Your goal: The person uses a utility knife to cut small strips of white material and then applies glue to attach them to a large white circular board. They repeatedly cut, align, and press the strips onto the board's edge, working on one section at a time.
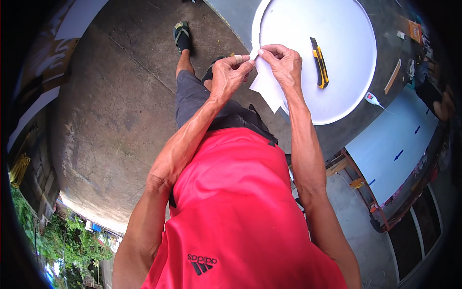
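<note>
A large round white disc [337,98] with a raised rim stands in front of me. At its near left edge, my left hand [228,75] is closed, thumb and forefinger pinching a narrow white strip [255,52] along the rim. A pale band wraps one finger of that hand. Just to the right, my right hand [285,67] pinches the same edge, its wrist over the disc. Below the fingertips hangs a thin white sheet [267,90] with pointed corners; its join to the strip is unclear. A yellow and black utility knife [320,65] lies on the disc.
The disc rests on a dark grey table [353,126]. A white plug-like piece with a cord [372,99] and a wooden strip [393,77] lie right of it. Farther right is a pale blue panel [392,144] on a frame. Concrete floor [115,106] spreads left.
</note>
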`<move>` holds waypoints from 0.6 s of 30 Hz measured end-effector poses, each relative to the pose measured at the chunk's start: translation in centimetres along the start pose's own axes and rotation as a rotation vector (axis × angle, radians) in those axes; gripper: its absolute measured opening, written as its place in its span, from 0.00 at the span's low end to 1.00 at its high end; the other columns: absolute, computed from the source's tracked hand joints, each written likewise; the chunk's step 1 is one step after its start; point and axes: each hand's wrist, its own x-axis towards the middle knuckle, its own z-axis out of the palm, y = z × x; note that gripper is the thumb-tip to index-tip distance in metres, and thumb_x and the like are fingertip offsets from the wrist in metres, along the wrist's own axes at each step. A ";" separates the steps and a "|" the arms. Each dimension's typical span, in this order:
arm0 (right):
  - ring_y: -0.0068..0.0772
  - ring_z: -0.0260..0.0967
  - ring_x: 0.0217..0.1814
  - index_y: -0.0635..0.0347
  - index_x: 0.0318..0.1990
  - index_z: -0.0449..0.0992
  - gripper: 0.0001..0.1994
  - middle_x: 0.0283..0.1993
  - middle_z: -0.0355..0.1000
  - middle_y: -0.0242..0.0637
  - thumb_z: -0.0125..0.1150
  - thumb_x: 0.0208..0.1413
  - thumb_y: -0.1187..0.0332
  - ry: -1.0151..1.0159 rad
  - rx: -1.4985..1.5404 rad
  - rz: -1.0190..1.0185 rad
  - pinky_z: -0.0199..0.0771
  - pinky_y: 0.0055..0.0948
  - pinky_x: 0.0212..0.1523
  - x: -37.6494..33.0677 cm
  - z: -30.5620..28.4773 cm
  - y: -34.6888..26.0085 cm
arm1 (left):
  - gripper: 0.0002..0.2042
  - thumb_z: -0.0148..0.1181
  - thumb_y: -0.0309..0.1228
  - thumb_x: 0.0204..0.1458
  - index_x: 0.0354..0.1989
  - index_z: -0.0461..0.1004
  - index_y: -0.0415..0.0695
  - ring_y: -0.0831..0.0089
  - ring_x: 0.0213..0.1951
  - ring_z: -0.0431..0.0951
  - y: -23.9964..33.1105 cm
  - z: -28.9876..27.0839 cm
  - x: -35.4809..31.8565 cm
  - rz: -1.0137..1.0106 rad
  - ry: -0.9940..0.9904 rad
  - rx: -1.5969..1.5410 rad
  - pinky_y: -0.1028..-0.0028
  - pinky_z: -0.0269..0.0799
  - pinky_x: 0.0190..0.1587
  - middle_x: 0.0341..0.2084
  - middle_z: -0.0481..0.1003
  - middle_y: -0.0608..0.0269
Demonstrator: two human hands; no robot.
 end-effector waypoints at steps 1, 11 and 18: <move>0.23 0.78 0.31 0.60 0.38 0.87 0.10 0.30 0.83 0.36 0.72 0.51 0.64 -0.001 0.000 0.002 0.79 0.25 0.36 0.0 0.0 0.0 | 0.14 0.66 0.31 0.58 0.46 0.81 0.31 0.79 0.28 0.76 0.0 0.1 -0.1 -0.002 0.000 -0.008 0.79 0.74 0.29 0.28 0.79 0.63; 0.23 0.78 0.30 0.61 0.38 0.87 0.11 0.30 0.83 0.36 0.73 0.51 0.64 -0.012 0.006 0.017 0.78 0.25 0.36 -0.2 -0.2 -0.2 | 0.13 0.65 0.31 0.58 0.43 0.82 0.32 0.80 0.27 0.76 0.3 0.2 -0.2 -0.013 0.009 0.017 0.80 0.73 0.27 0.26 0.79 0.64; 0.22 0.78 0.30 0.62 0.37 0.86 0.11 0.29 0.82 0.35 0.73 0.51 0.65 -0.015 0.018 0.026 0.78 0.25 0.35 -0.3 -0.3 -0.4 | 0.12 0.64 0.32 0.58 0.41 0.82 0.32 0.81 0.26 0.76 0.5 0.3 -0.3 -0.035 0.010 0.026 0.80 0.72 0.27 0.26 0.79 0.64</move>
